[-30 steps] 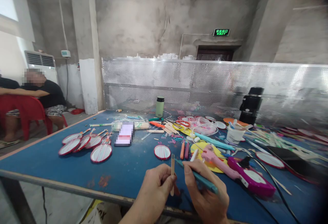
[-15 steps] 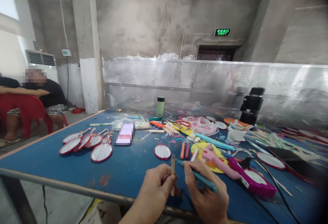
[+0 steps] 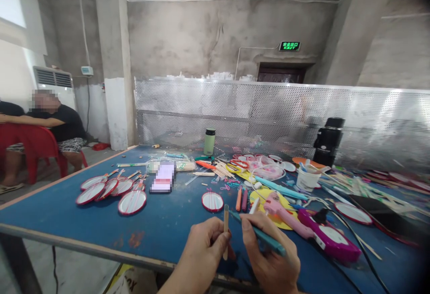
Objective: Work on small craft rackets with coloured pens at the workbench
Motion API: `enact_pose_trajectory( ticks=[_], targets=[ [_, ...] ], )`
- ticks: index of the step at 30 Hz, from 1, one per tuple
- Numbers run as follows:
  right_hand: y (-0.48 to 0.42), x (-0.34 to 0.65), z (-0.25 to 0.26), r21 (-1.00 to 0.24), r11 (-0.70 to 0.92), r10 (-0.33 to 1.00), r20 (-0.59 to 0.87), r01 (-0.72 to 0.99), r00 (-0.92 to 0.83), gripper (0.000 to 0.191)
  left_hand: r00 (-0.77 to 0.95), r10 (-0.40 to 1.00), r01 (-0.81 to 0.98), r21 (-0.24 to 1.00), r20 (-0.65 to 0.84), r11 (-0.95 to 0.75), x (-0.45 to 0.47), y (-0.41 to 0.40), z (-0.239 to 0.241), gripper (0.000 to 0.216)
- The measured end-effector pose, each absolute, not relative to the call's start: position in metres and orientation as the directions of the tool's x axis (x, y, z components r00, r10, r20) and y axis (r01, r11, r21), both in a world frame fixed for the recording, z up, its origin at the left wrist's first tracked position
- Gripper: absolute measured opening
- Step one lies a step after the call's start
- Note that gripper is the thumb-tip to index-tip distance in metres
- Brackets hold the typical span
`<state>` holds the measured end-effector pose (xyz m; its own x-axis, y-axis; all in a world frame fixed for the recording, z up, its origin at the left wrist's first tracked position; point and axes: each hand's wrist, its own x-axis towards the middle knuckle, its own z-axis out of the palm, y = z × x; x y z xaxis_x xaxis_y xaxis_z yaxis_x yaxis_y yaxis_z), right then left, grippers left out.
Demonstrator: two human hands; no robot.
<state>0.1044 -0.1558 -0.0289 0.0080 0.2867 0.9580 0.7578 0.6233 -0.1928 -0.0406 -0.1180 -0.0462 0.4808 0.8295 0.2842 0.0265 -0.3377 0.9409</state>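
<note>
My left hand point(image 3: 201, 254) pinches a thin wooden stick point(image 3: 226, 224) and holds it upright over the near edge of the blue table point(image 3: 60, 215). My right hand point(image 3: 272, 260) is closed round a teal pen-like tool point(image 3: 260, 235) whose tip points left at the stick. The two hands almost touch. Just beyond them lie a small round red-rimmed fan point(image 3: 212, 201), a pink glue gun point(image 3: 285, 213) and a purple one point(image 3: 331, 240).
Several red-rimmed round fans point(image 3: 110, 191) lie at the left of the table. A green flask point(image 3: 209, 141), a white cup point(image 3: 307, 178), loose sticks and coloured pieces crowd the back and right. A perforated metal screen point(image 3: 268, 110) stands behind. A person sits on a red chair point(image 3: 27, 144) at far left.
Both hands keep their hold and barely shift; the view has tilted slightly.
</note>
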Motion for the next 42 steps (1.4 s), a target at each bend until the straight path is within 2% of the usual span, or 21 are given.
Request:
enact_pose_trajectory(
  ticks=[17,22,26,42],
  targets=[
    [-0.1561,0.1033,-0.0280,-0.203,0.611,0.285,0.958,0.765,0.027,0.012,0.478,0.835,0.027,0.946,0.272,-0.323,-0.0406,-0.1186,-0.0465,0.033],
    [-0.1567,0.1031,-0.0284,-0.218,0.612,0.322,0.947,0.760,0.013,0.013,0.481,0.831,0.027,0.943,0.278,-0.331,-0.0413,-0.1188,-0.0471,0.032],
    [-0.1569,0.1030,-0.0278,-0.201,0.616,0.284,0.959,0.762,0.023,0.012,0.480,0.831,0.030,0.942,0.281,-0.335,-0.0414,-0.1190,-0.0482,0.032],
    [-0.1579,0.1027,-0.0258,-0.198,0.612,0.294,0.956,0.765,0.012,0.013,0.481,0.826,0.041,0.934,0.293,-0.355,-0.0420,-0.1172,-0.0501,0.033]
  ],
)
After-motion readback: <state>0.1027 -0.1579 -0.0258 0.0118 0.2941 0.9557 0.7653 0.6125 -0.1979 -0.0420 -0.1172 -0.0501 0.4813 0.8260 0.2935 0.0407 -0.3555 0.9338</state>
